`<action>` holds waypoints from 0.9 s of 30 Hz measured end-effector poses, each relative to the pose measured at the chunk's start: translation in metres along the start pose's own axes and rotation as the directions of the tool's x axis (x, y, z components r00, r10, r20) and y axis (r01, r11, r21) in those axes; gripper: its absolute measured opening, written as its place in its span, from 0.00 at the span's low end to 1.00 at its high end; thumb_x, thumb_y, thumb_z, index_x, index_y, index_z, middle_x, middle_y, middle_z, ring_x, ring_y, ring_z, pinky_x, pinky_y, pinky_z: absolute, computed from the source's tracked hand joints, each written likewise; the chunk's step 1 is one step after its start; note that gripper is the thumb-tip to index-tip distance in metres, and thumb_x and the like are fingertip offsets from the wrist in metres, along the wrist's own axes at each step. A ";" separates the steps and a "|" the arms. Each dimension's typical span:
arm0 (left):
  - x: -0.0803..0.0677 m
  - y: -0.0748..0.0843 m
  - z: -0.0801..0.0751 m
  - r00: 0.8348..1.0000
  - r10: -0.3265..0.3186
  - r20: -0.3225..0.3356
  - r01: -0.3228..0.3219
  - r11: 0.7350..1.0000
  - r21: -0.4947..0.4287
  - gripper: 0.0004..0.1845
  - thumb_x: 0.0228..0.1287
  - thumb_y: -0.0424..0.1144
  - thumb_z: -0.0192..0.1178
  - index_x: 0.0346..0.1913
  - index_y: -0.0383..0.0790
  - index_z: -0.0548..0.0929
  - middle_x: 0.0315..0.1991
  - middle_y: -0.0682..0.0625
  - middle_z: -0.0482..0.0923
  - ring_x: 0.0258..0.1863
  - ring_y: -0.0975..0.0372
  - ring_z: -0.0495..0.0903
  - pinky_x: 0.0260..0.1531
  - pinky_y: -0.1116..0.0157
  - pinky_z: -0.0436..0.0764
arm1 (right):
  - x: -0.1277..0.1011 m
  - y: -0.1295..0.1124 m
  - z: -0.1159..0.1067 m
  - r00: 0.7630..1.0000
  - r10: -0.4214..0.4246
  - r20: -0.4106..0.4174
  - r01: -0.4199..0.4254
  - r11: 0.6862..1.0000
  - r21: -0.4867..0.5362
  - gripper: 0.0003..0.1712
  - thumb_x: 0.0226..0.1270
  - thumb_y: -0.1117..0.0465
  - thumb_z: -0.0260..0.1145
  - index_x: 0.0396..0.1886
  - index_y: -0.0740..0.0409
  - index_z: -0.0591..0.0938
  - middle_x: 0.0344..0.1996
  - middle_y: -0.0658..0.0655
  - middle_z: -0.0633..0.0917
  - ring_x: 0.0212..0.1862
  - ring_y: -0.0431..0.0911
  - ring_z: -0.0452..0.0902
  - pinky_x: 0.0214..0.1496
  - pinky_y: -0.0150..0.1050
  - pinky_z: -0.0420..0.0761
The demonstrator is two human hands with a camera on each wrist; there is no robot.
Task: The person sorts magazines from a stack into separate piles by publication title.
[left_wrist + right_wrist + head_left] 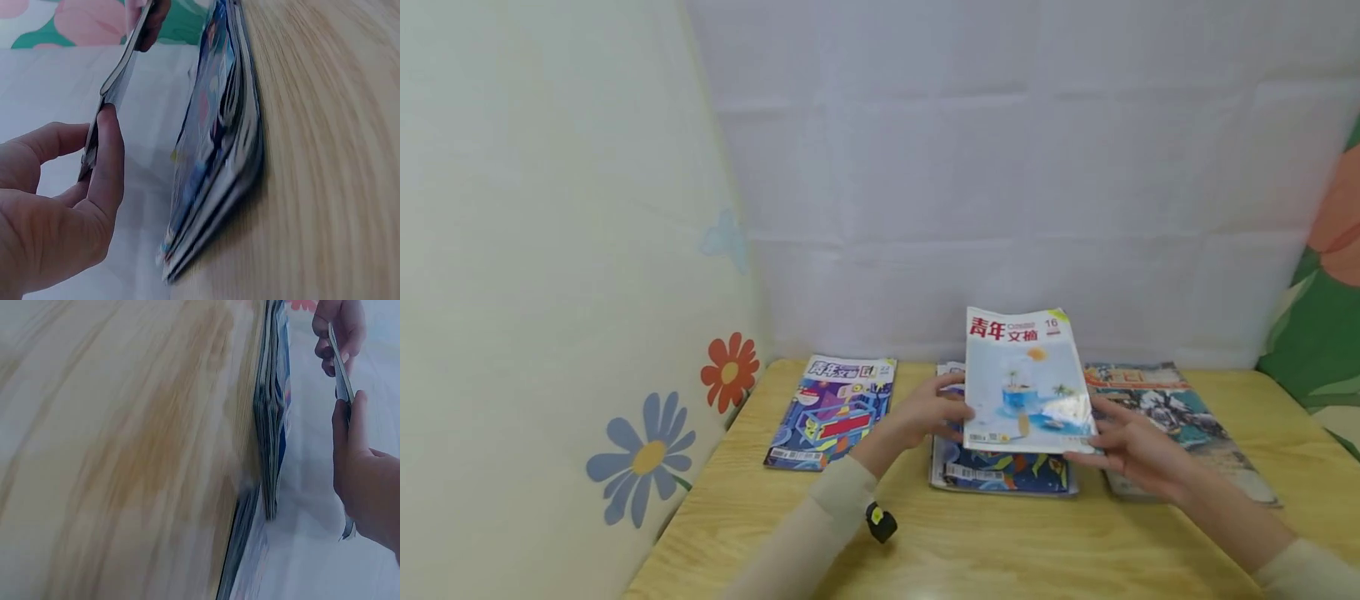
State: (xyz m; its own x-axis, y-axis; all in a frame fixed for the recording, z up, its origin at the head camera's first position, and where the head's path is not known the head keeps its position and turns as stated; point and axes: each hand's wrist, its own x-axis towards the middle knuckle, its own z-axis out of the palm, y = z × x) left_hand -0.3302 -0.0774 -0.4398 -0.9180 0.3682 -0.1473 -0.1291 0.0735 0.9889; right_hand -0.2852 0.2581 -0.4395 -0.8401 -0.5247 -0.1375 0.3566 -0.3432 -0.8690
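A white-covered magazine [1026, 382] with red characters and a "16" at its top is held tilted above the wooden table [970, 542], clear of the stack of magazines [1000, 471] directly beneath it. Its left edge is pinched by the left hand [928, 412], thumb on the near face and fingers behind, as the left wrist view confirms [103, 119]. Its lower right corner is pinched by the right hand [1135, 450], whose thumb is seen pressed on the thin edge in the right wrist view [350, 425].

Much of the stack is hidden by the raised magazine; only a dark blue patterned cover shows at its front. A blue and purple magazine [833, 412] lies flat to the left, well apart from the hands. To the right, a further magazine [1180, 417] is partly covered by the right hand and forearm, and its cover is hard to make out. A small black object [881, 522], possibly a wrist camera, sits at the left sleeve. Both wrist views are blurred.
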 end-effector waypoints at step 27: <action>-0.063 -0.004 -0.149 0.993 0.010 -0.118 0.013 0.980 0.198 0.36 0.66 0.31 0.65 0.75 0.36 0.67 0.58 0.37 0.78 0.50 0.48 0.83 0.48 0.50 0.84 | 0.104 0.067 0.125 0.998 0.040 -0.052 -0.025 0.968 0.251 0.48 0.64 0.85 0.40 0.83 0.56 0.47 0.73 0.74 0.59 0.70 0.72 0.61 0.60 0.57 0.78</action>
State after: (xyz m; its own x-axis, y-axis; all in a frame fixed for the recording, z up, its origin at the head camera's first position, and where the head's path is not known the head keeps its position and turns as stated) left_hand -0.3278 -0.2390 -0.4312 -0.9571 0.2572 -0.1337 -0.0645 0.2606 0.9633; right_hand -0.2980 0.0834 -0.4525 -0.8453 -0.4969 -0.1962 0.4690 -0.5141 -0.7182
